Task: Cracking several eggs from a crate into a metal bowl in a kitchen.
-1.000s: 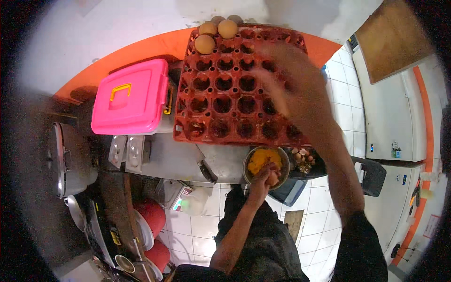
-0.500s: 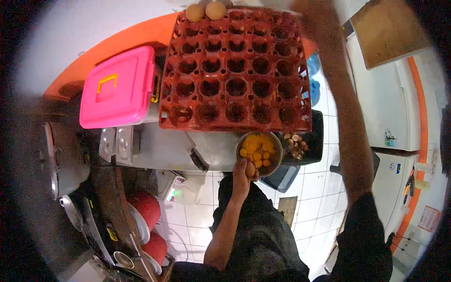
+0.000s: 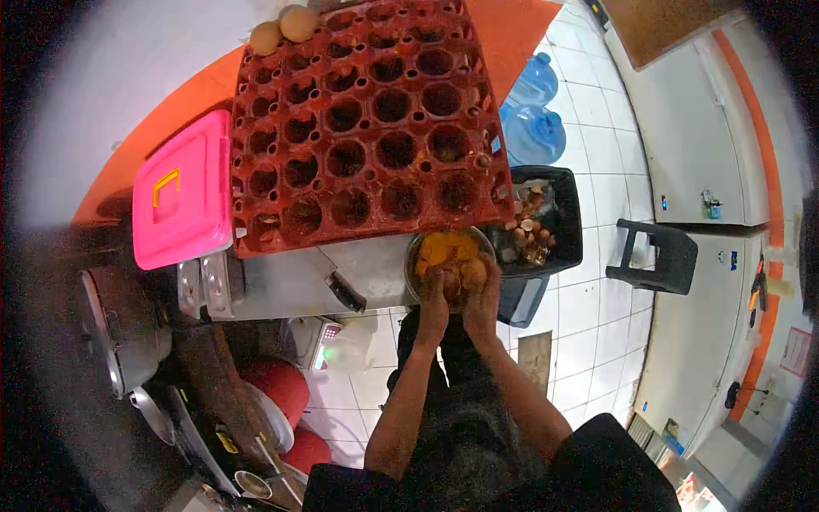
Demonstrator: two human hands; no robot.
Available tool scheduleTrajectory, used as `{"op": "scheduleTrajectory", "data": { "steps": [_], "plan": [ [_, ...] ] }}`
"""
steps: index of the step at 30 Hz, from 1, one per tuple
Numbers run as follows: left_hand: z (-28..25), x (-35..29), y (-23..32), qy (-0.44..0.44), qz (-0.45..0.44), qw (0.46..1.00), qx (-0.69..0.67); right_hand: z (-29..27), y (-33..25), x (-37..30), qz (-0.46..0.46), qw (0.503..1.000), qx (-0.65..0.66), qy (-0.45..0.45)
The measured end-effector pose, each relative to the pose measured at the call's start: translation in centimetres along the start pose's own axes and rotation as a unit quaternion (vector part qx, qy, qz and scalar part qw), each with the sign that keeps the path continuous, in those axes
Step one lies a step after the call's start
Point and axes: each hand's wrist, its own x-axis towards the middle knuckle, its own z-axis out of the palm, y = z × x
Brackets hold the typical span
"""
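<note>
A round metal bowl holds several raw egg yolks. Over its near side, my left hand is closed around a brown egg. My right hand comes close beside it, fingers curled around another egg. The two hands partly cover the bowl's near half. Just beyond the bowl stands a stack of red egg trays with vacant cups on top. Two whole eggs sit at its far left corner.
Right of the bowl, a black bin contains broken eggshells. A knife lies on the metal counter, near a pink-lidded box. Farther right are blue water bottles, a black stool and white refrigerators.
My right hand has come back from the far right of the tray stack to the bowl, now with an egg. The left hand still holds its egg. The view has shifted to the right.
</note>
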Motion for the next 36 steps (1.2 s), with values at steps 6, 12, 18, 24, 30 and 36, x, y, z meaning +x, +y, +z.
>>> {"op": "scheduleTrajectory", "data": {
  "steps": [6, 12, 18, 24, 30, 36],
  "plan": [
    [-2.9, 0.4, 0.8, -0.038, -0.032, 0.996, -0.067, -2.7, 1.8, 2.4, 0.091, 0.993, 0.067, -0.046],
    [-4.8, 0.0, 3.4, -0.133, -0.031, 0.985, 0.102, -3.6, -1.7, 4.0, 0.157, 0.949, 0.029, -0.271],
    [-6.3, 0.8, 2.3, -0.099, 0.016, 0.986, 0.133, -3.9, -1.3, 4.3, 0.136, 0.913, 0.052, -0.381],
    [-6.2, 0.8, 2.2, -0.081, 0.017, 0.985, 0.152, -3.7, -1.7, 4.4, 0.178, 0.902, -0.055, -0.390],
    [-6.4, 0.6, 3.3, -0.057, 0.216, 0.924, 0.311, -4.1, -0.5, 4.3, -0.102, 0.925, -0.161, -0.328],
    [-6.2, 1.3, 2.4, -0.018, 0.335, 0.877, 0.343, -4.0, -1.0, 4.9, -0.066, 0.937, -0.088, -0.332]
  ]
}}
